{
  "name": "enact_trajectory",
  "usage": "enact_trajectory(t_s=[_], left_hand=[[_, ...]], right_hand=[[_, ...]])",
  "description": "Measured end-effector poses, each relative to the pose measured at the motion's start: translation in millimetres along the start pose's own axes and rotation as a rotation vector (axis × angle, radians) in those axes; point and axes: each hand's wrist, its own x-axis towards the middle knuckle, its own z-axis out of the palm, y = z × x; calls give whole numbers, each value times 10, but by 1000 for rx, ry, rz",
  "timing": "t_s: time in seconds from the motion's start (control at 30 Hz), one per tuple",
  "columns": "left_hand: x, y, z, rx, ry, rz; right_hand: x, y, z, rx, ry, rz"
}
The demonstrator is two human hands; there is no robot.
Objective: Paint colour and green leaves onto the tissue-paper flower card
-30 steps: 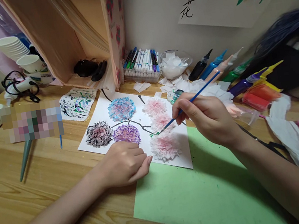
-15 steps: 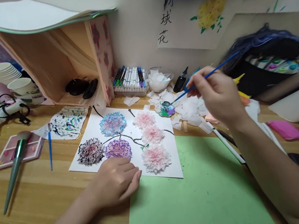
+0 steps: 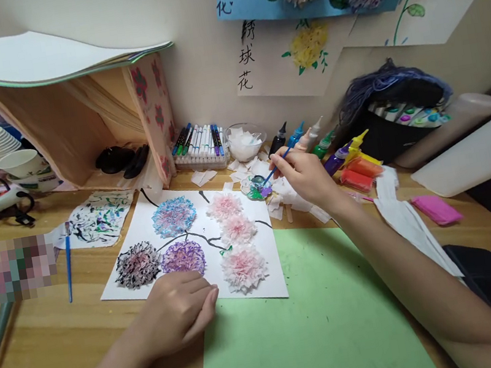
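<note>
My right hand (image 3: 305, 177) grips a thin blue paintbrush (image 3: 276, 168), its tip down at a small clear palette (image 3: 255, 188) with green, purple and dark paint. Resting palm down on the lower edge of a white sheet (image 3: 217, 285), my left hand (image 3: 182, 309) has its fingers curled closed and shows nothing in them. On the sheet are raised paper flowers: a blue-edged one (image 3: 174, 216), a black-edged one (image 3: 137, 265), a purple-edged one (image 3: 183, 258) and a column of pink ones (image 3: 244, 268). Black painted branches link them, with a small green mark beside the lowest pink flower.
Green paper (image 3: 316, 334) lies under the sheet's right side. Behind stand a marker box (image 3: 200, 147), a bowl of paper scraps (image 3: 246, 142) and several paint bottles (image 3: 324, 145). At left are a second blue brush (image 3: 69, 271), a paint-stained tissue (image 3: 102, 218) and paper cups (image 3: 21, 163).
My right hand has come lower, and the brush now stands more steeply at the palette. The whole view has shifted, while my left hand keeps its place on the sheet.
</note>
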Motion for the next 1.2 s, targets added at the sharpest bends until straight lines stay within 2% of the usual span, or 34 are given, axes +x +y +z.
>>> enact_trajectory(t_s=[0.17, 0.3, 0.4, 0.63, 0.97, 1.2], left_hand=[[-20, -11, 18, -2, -34, 14], [-29, -13, 26, 0, -54, 6], [-31, -8, 23, 2, -79, 5], [-36, 1, 18, 13, -65, 0], [-46, -6, 33, 23, -65, -3], [-41, -5, 22, 23, -75, 6]], right_hand=[[-143, -341, -29, 110, 26, -65], [-363, -684, 35, 193, -82, -142], [-473, -818, 109, 187, -153, -241], [-525, -815, 272, 139, -240, -276], [-526, -783, 324, 175, -309, -207], [-493, -786, 299, 223, -277, -136]])
